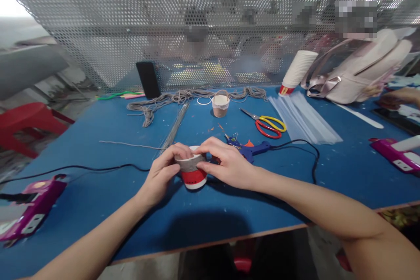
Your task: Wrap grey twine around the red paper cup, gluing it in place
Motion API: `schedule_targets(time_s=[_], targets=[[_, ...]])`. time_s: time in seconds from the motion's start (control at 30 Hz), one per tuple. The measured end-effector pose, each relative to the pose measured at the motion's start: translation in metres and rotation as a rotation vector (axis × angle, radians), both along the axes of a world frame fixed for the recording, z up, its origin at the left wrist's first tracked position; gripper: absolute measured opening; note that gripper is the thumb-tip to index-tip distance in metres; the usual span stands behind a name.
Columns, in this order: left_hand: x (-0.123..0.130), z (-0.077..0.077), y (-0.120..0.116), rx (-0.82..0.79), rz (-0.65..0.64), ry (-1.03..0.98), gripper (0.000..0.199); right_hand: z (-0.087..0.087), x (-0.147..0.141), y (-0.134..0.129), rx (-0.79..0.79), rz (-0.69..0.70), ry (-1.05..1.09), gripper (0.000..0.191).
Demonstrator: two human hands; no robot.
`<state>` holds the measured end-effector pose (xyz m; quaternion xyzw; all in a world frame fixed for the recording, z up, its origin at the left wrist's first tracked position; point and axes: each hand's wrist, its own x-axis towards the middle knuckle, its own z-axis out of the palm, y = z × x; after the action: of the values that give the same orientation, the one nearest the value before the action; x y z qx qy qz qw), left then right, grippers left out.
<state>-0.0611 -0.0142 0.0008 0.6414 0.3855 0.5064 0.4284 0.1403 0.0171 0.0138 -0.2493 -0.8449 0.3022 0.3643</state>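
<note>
A red and white paper cup (194,179) with grey cord around its upper part is held between both hands above the blue table. My left hand (162,175) grips its left side, some fingertips at the rim. From the right, my right hand (226,162) pinches the rim and the cord. A strand of grey cord (131,144) stretches left from near my left hand. Just behind my right hand lies a blue glue gun (254,149) with its black cable. Further back stands a small finished-looking basket (220,106) with a handle.
Scissors (267,124), sheer fabric strips (303,118) and stacked cups (298,70) are at the back right, beside a pale backpack (357,70). Grey cord bundles (177,96) and a black phone (148,79) line the mesh panel. Purple power strips (36,205) sit at both sides.
</note>
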Motion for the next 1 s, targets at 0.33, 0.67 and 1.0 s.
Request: schedule_targets(time_s=[0.33,0.67,1.0], targets=[[-0.005,0.021,0.008,0.196,0.096,0.537,0.014,-0.007,-0.004,0.011,-0.029,-0.074,-0.013,0.015],[0.001,0.023,0.002,0.416,0.107,0.723,0.008,-0.005,-0.004,0.005,-0.032,-0.058,-0.036,0.015],[0.0,0.02,0.001,0.336,0.121,0.72,0.006,-0.004,0.0,0.0,-0.001,-0.047,-0.001,0.023]])
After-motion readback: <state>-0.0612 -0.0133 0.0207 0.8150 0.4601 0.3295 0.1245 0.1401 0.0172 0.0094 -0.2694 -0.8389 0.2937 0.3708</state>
